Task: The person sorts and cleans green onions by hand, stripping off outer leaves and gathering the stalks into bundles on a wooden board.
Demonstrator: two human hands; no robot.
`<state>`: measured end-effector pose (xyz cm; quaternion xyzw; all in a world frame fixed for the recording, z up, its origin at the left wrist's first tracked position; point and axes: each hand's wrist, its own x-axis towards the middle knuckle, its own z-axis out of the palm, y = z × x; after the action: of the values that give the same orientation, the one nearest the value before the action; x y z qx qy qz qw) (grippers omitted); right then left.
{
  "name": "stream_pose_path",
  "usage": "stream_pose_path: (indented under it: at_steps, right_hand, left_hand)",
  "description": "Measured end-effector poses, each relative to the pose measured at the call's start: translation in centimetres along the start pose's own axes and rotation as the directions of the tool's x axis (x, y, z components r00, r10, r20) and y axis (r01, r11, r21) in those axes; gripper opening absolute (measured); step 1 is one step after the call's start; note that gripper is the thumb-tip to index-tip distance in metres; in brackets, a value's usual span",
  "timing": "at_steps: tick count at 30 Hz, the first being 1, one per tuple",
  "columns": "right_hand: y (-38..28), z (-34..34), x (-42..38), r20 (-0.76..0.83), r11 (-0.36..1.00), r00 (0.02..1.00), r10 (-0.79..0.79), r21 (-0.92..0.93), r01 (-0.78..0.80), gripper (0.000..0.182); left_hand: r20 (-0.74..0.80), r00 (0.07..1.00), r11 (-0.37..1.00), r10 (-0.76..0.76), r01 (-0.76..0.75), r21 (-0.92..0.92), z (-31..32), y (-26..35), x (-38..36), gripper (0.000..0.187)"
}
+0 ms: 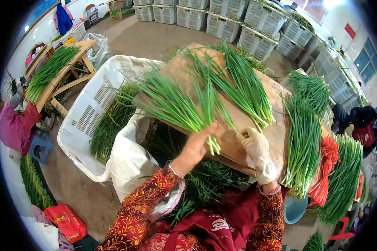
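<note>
My left hand [195, 145], bare, grips a fanned bunch of green chives [171, 102] by its lower end over the near edge of a brown wooden board [243, 121]. My right hand [257, 150], in a pale glove, rests on the board's near edge with fingers curled, just right of the bunch; whether it holds anything is unclear. A second chive bunch [245, 85] lies on the board behind it. My sleeves are red with a gold pattern.
A trimmed chive pile [303, 142], red ties [327, 165] and more chives [343, 180] lie at the right. A white plastic crate [86, 113] with chives stands left, with a white sack [127, 154] beside it. Stacked crates [222, 19] line the back. A wooden table [56, 77] at far left carries chives.
</note>
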<state>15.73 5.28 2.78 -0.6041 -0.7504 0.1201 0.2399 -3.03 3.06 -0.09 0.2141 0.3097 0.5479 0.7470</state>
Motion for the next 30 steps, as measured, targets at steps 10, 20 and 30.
stream_pose_path:
  at_steps: [10, 20, 30]
  right_hand:
    - [0.9, -0.7, -0.1, -0.288, 0.9, 0.951, -0.113, 0.377, 0.22, 0.013]
    - [3.5, -2.9, 3.1, -0.192, 0.995, 0.976, 0.101, 0.019, -0.099, 0.017]
    - [2.5, -2.5, 1.7, 0.0, 0.627, 0.963, 0.269, 0.759, -0.175, 0.023]
  left_hand:
    - [0.111, 0.993, 0.974, -0.03, 0.054, -0.22, 1.3, -1.9, 0.9, 0.023]
    - [-0.03, 0.999, 0.98, 0.022, -0.028, -0.198, 1.3, -0.9, 1.0, 0.017]
    - [-0.016, 1.0, 0.987, 0.002, -0.004, -0.162, 2.5, -1.3, 1.0, 0.016]
